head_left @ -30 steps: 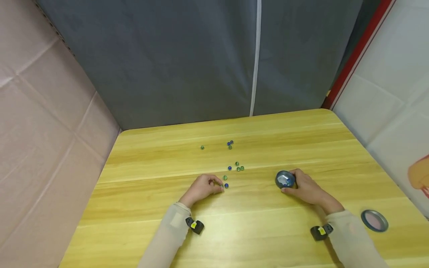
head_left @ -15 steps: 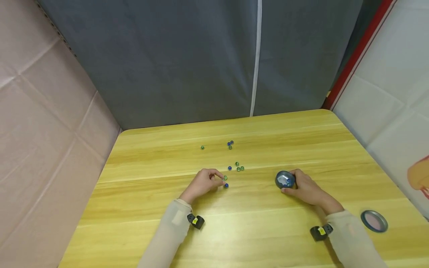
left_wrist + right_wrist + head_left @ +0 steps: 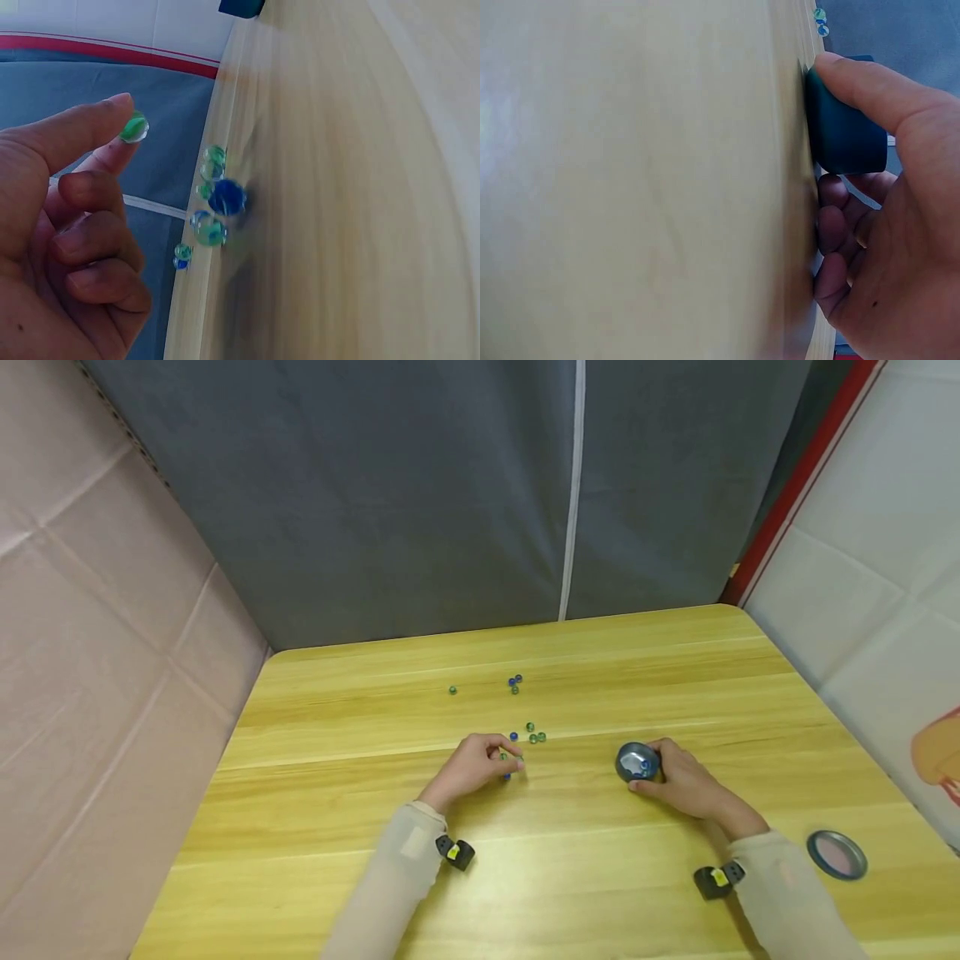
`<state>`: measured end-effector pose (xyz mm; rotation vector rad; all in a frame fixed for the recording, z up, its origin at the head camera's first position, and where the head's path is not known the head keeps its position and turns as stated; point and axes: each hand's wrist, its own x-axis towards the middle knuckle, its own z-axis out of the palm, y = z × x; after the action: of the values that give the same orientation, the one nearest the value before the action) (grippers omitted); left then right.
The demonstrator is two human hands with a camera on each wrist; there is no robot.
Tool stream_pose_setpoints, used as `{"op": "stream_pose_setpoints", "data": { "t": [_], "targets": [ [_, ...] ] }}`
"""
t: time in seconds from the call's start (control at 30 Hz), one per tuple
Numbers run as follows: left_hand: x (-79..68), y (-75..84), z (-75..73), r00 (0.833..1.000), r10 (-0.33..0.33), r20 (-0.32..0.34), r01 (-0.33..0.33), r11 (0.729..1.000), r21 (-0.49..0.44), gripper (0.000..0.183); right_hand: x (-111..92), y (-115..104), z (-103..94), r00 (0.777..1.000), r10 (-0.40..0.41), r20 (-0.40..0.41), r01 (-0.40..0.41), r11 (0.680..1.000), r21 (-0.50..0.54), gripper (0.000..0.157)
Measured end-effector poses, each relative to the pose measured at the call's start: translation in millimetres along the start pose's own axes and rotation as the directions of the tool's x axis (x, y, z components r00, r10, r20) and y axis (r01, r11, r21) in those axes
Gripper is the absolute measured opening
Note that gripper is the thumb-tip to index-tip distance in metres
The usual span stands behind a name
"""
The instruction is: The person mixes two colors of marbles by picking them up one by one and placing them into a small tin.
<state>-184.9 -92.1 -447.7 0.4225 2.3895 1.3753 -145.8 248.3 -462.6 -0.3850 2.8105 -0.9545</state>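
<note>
Between thumb and index finger, my left hand (image 3: 472, 766) pinches a green-and-clear glass marble (image 3: 135, 127), held above the table. Just under that hand, a blue marble (image 3: 227, 197) and a green marble (image 3: 211, 231) lie on the wood. My right hand (image 3: 686, 781) grips the side of a small dark blue round tin (image 3: 632, 752), which stands upright on the table with its mouth up. Some blue marbles (image 3: 644, 766) show inside it. In the right wrist view, the thumb and fingers curl round the tin's wall (image 3: 847, 135).
Farther back lie a group of green marbles (image 3: 533, 738), a blue marble (image 3: 513, 737), a small cluster (image 3: 515, 682) and a lone green marble (image 3: 453, 691). The tin's round lid (image 3: 837, 855) rests at the right of the wooden table (image 3: 570, 877). A grey curtain (image 3: 420, 502) hangs behind.
My left hand has lifted the green marble from the table and moved right with it, passing over the two nearest marbles. The right hand and tin have stayed put.
</note>
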Motion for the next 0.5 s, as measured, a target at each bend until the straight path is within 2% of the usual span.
{"op": "stream_pose_setpoints", "data": {
  "t": [0.23, 0.5],
  "targets": [
    [10.6, 13.0, 12.1, 0.999, 0.033, 0.027, -0.032, 0.999, -0.022, 0.022, 0, -1, 0.7, 1.000, 0.000, 0.000, 0.000, 1.000, 0.001, 0.065],
    [21.1, 31.9, 23.5, 0.996, 0.080, 0.051, -0.078, 0.996, -0.041, 0.020, -2, -2, 0.7, 1.000, 0.021, 0.006, -0.021, 1.000, 0.000, 0.066]
  ]
}}
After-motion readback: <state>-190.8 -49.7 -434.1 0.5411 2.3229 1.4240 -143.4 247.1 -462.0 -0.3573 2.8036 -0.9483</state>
